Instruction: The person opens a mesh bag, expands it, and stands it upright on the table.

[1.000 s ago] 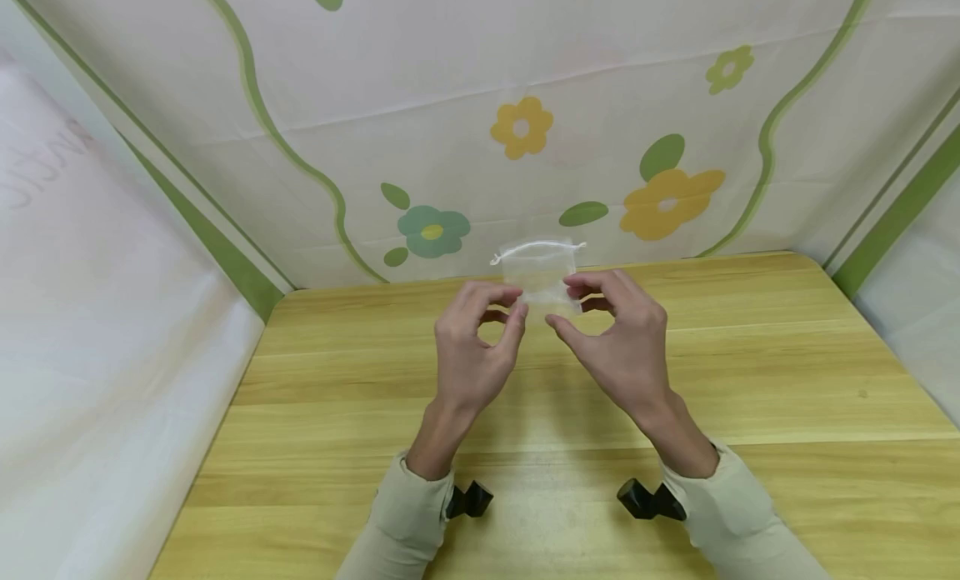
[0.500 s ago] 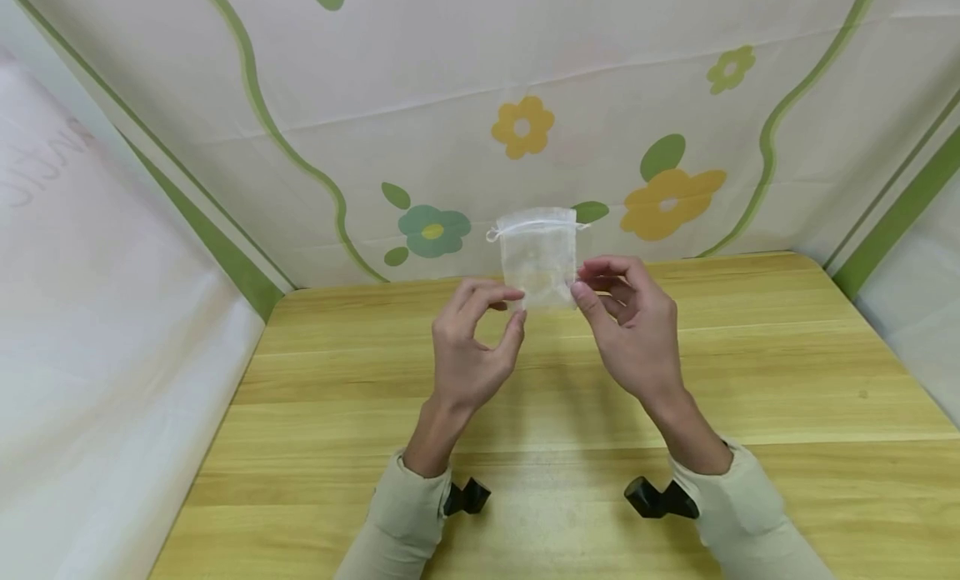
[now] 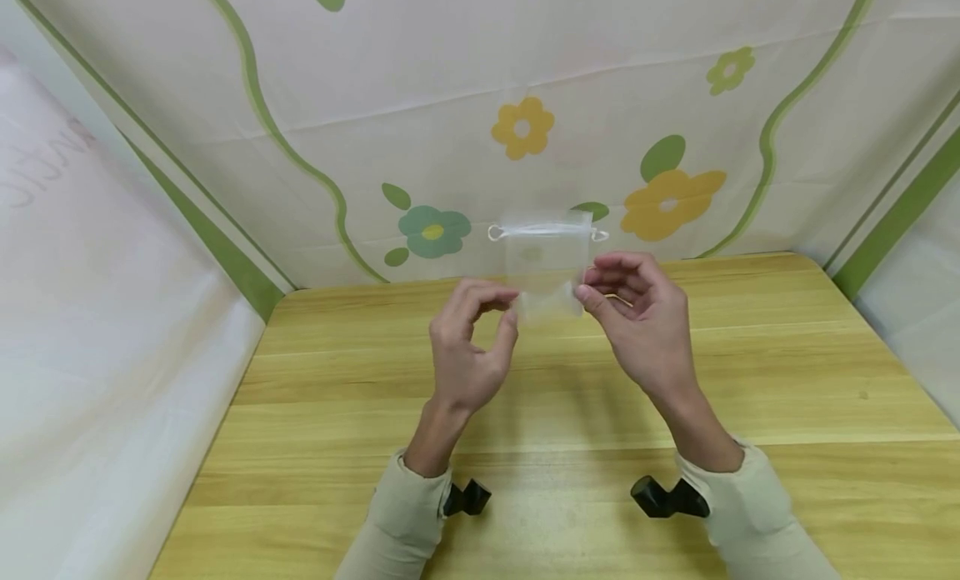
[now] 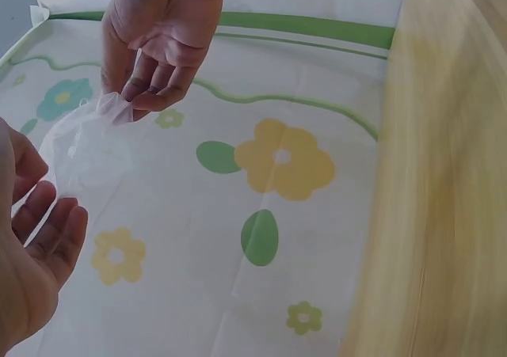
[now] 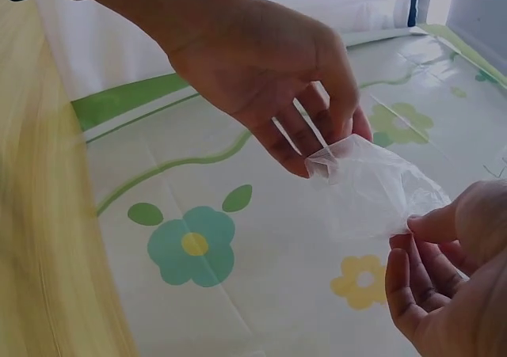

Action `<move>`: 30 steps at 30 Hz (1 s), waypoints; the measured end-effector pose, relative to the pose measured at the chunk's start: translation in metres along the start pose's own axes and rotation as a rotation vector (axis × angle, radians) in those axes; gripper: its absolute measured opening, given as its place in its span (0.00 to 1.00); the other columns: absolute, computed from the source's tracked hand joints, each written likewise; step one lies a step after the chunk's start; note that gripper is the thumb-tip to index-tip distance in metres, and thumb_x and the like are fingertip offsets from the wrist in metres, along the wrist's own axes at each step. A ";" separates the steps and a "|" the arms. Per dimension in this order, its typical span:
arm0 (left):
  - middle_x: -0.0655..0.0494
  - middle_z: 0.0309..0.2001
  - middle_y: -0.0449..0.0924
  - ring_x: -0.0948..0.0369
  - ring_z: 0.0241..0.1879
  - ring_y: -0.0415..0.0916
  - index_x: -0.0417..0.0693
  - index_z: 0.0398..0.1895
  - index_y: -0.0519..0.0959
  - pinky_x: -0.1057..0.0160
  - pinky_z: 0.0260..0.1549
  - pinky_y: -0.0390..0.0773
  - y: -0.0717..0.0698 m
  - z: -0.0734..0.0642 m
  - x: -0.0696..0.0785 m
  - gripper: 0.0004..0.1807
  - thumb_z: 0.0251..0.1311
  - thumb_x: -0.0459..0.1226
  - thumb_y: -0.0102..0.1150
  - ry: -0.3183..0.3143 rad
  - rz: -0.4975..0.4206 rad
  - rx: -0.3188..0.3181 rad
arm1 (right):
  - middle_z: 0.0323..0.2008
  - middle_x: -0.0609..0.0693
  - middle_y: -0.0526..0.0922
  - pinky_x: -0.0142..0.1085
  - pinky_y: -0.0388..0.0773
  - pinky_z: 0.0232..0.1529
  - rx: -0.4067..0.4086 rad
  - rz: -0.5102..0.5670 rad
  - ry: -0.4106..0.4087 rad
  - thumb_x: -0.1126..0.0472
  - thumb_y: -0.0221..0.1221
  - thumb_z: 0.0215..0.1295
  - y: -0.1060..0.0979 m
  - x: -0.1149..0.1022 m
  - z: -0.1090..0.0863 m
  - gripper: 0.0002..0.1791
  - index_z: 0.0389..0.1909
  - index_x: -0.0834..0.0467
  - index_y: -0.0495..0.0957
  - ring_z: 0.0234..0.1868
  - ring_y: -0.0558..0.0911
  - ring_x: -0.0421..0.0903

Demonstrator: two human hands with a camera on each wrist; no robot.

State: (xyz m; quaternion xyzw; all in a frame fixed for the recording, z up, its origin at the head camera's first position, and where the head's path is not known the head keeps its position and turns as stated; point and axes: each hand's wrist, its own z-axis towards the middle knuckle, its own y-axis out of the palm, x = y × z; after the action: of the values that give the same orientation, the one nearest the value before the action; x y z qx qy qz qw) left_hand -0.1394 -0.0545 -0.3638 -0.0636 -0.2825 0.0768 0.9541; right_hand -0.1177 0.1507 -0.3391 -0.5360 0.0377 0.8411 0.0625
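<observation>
Between the two hands hangs a small sheer white drawstring pouch (image 3: 547, 259), held up above the table with its corded top edge upward and a cord loop at each side. My left hand (image 3: 472, 347) pinches its lower left corner between thumb and fingers. At the lower right side, my right hand (image 3: 641, 326) pinches the fabric with thumb and forefinger. The right wrist view shows the sheer pouch (image 5: 376, 187) stretched between both hands. In the left wrist view the pouch (image 4: 91, 147) looks gathered at the other hand's fingertips. Nothing can be made out inside it.
The wooden table (image 3: 315, 413) spreads beneath the hands. Behind it rises a white cloth backdrop (image 3: 420, 130) with printed flowers, and another white cloth (image 3: 112, 313) hangs at the left. A black device (image 3: 468, 498) shows at the left cuff, another black device (image 3: 667, 497) at the right.
The pouch has been raised from a tilted pose and spread upright. My right hand has shifted right and now pinches the pouch's side. The left hand has stayed nearly in place.
</observation>
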 end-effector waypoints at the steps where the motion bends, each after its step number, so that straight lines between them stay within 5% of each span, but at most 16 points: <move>1: 0.37 0.42 0.84 0.46 0.41 0.85 0.29 0.44 0.83 0.61 0.47 0.90 0.000 0.000 0.000 0.07 0.65 0.20 0.61 -0.021 -0.023 0.007 | 0.44 0.46 0.88 0.27 0.88 0.46 -0.002 -0.019 0.002 0.74 0.68 0.69 0.000 0.000 0.000 0.18 0.56 0.70 0.77 0.45 0.88 0.40; 7: 0.32 0.46 0.82 0.43 0.42 0.86 0.24 0.51 0.78 0.65 0.46 0.90 0.000 0.000 0.003 0.12 0.66 0.20 0.64 -0.156 -0.091 0.042 | 0.41 0.42 0.89 0.26 0.88 0.43 -0.032 -0.092 0.000 0.72 0.70 0.68 -0.001 -0.001 0.000 0.17 0.55 0.69 0.79 0.42 0.89 0.40; 13: 0.33 0.45 0.86 0.50 0.43 0.87 0.26 0.58 0.78 0.67 0.44 0.89 -0.003 0.002 0.005 0.18 0.66 0.22 0.67 -0.258 -0.117 0.023 | 0.41 0.42 0.88 0.26 0.87 0.42 -0.085 -0.119 0.006 0.72 0.70 0.68 -0.004 -0.001 0.000 0.16 0.55 0.66 0.80 0.43 0.88 0.39; 30: 0.40 0.39 0.90 0.49 0.36 0.89 0.32 0.53 0.79 0.65 0.36 0.89 -0.017 0.004 0.003 0.16 0.64 0.22 0.69 -0.343 -0.012 -0.184 | 0.44 0.44 0.88 0.24 0.85 0.47 -0.180 -0.236 -0.005 0.68 0.70 0.70 -0.016 0.001 0.003 0.19 0.58 0.65 0.79 0.48 0.86 0.37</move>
State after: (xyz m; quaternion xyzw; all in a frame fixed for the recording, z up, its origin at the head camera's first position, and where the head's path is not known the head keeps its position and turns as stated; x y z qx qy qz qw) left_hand -0.1375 -0.0703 -0.3561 -0.1349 -0.4470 0.0547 0.8826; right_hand -0.1184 0.1672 -0.3392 -0.5381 -0.1013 0.8291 0.1126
